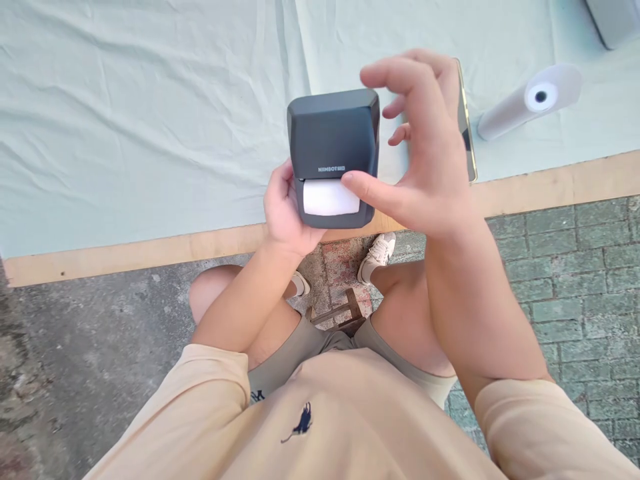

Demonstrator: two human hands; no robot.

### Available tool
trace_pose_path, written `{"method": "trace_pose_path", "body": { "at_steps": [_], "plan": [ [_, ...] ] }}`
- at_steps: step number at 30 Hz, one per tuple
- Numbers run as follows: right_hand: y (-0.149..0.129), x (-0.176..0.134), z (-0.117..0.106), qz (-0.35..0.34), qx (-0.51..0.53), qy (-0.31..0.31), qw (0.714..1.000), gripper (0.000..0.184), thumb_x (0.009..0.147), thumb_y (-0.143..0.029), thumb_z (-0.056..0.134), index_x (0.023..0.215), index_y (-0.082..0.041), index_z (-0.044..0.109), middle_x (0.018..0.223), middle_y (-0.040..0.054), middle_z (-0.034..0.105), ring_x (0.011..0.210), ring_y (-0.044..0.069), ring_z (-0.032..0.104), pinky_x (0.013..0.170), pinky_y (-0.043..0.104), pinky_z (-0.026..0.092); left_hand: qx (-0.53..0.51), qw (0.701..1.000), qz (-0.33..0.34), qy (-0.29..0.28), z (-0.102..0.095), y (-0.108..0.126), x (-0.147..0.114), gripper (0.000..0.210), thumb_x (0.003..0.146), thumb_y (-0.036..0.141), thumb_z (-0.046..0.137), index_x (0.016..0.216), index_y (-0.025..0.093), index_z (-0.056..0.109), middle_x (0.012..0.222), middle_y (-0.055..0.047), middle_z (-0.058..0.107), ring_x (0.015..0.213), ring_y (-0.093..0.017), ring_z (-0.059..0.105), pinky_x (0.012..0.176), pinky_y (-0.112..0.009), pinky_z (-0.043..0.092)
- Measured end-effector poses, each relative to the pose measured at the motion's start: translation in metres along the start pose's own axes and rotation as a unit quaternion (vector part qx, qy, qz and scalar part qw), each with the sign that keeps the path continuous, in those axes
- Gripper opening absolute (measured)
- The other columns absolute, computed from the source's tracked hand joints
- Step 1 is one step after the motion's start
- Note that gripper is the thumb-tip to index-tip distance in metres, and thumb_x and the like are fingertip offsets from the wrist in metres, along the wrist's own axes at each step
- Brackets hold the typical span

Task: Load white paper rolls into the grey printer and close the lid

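Observation:
A dark grey label printer [333, 133], marked NIIMBOT, is held above the near edge of the table. White label paper [330, 198] shows in the slot at its front. My left hand [287, 210] grips the printer from its left side and below, with part of the fingers hidden behind it. Spread wide at the printer's right side is my right hand [425, 140]. Its thumb tip lies over the label paper near the slot, and its other fingers are apart, off the casing. Whether the thumb touches the paper I cannot tell.
A phone [467, 127] lies on the pale cloth [150, 120], partly behind my right hand. Further right is a roll of white film or paper [517, 107]. A grey box-like object [617, 20] stands in the far right corner. The table's wooden edge [135, 253] runs before my knees.

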State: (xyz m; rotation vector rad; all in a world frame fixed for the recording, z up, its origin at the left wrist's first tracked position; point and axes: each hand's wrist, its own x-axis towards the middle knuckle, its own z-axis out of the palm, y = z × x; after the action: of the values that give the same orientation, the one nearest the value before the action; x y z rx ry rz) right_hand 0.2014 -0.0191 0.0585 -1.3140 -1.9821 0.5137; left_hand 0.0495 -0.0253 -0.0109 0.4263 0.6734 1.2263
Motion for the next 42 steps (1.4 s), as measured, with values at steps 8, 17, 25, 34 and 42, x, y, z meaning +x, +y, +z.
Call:
{"method": "trace_pose_path", "body": {
  "at_steps": [8, 17, 25, 34, 42],
  "plan": [
    [-0.005, 0.006, 0.007, -0.006, 0.02, 0.176, 0.984, 0.016, 0.09, -0.023, 0.048, 0.075, -0.022, 0.042, 0.081, 0.0008, 0.055, 0.089, 0.012, 0.063, 0.084, 0.028, 0.05, 0.05, 0.995, -0.031, -0.083, 0.006, 0.003, -0.003, 0.04, 0.078, 0.059, 0.047, 0.093, 0.023, 0.057, 0.11, -0.006, 0.068, 0.135, -0.027, 0.047, 0.108, -0.042, 0.048],
    [-0.006, 0.009, -0.011, 0.065, -0.189, -0.13, 0.971, 0.029, 0.077, -0.026, 0.055, 0.105, -0.031, 0.06, 0.101, -0.0021, 0.067, 0.091, 0.025, 0.059, 0.071, 0.038, 0.042, 0.107, 0.991, -0.003, -0.079, 0.005, -0.002, -0.007, 0.033, 0.079, 0.043, 0.061, 0.106, 0.026, 0.056, 0.105, 0.0, 0.065, 0.103, -0.02, 0.065, 0.079, -0.03, 0.057],
    [-0.013, 0.009, -0.014, 0.081, -0.237, -0.134, 0.959, 0.032, 0.075, -0.031, 0.057, 0.107, -0.029, 0.061, 0.077, 0.002, 0.066, 0.064, 0.02, 0.051, 0.059, 0.032, 0.034, 0.119, 0.989, 0.008, -0.087, 0.004, -0.005, -0.008, 0.034, 0.078, 0.045, 0.063, 0.107, 0.027, 0.056, 0.093, 0.0, 0.062, 0.106, -0.021, 0.065, 0.074, -0.028, 0.057],
    [-0.016, 0.018, -0.014, 0.129, -0.159, -0.141, 0.968, 0.034, 0.064, -0.025, 0.063, 0.098, -0.03, 0.064, 0.092, 0.0006, 0.067, 0.069, 0.018, 0.05, 0.064, 0.035, 0.037, 0.056, 0.995, -0.025, -0.084, 0.003, -0.003, -0.007, 0.026, 0.084, 0.033, 0.056, 0.107, 0.022, 0.057, 0.085, 0.002, 0.062, 0.085, -0.012, 0.067, 0.065, -0.021, 0.053],
    [0.012, 0.01, -0.021, 0.203, 0.276, 0.066, 0.937, 0.037, 0.069, -0.044, 0.033, 0.088, -0.026, 0.06, 0.071, 0.0038, 0.052, 0.05, 0.011, 0.038, 0.04, 0.027, 0.02, -0.01, 0.996, -0.053, -0.076, 0.003, 0.001, -0.002, 0.031, 0.089, 0.038, 0.04, 0.098, 0.018, 0.063, 0.097, 0.0, 0.071, 0.091, -0.015, 0.069, 0.085, -0.03, 0.057]
  ]
}}
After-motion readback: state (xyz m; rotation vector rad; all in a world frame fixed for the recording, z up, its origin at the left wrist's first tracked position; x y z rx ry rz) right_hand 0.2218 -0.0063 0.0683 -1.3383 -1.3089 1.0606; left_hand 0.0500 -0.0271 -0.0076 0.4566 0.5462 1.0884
